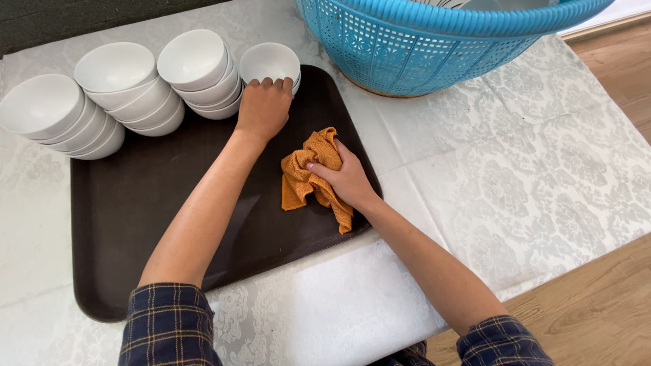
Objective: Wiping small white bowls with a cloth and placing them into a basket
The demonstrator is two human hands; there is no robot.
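At the right-hand part of the dark brown rectangular plastic tray [135, 224]: fingers of the right hand [347, 177] curled and pressed together around a crumpled orange microfibre cloth [306, 173], thumb laid over the top folds, cloth bunched against the tray surface and trailing toward the tray's near edge, presumably kept gathered so as to present a thick pad to the surface. Toward the far edge of the tray: fingers of the left hand [263, 108] bent at the knuckles and hooked against the near side of a small stack of white glazed ceramic bowls [271, 62], fingertips hidden behind the rim, so closure on the bowl not determinable; contact apparently steadying or nudging the stack. Just left of that stack, three taller stacks of matching white bowls [122, 88], leaning outward, resting along the far and left edges of the tray, one partly overhanging the left corner, arrangement leaving the middle of the tray bare. Beyond the tray, far right: large blue perforated plastic basket [434, 47], standing on a pale damask-patterned tablecloth [542, 156]. Below both forearms: cuffs of dark plaid sleeves [169, 325]. Past the table's edge, right: light wooden floor [597, 305].
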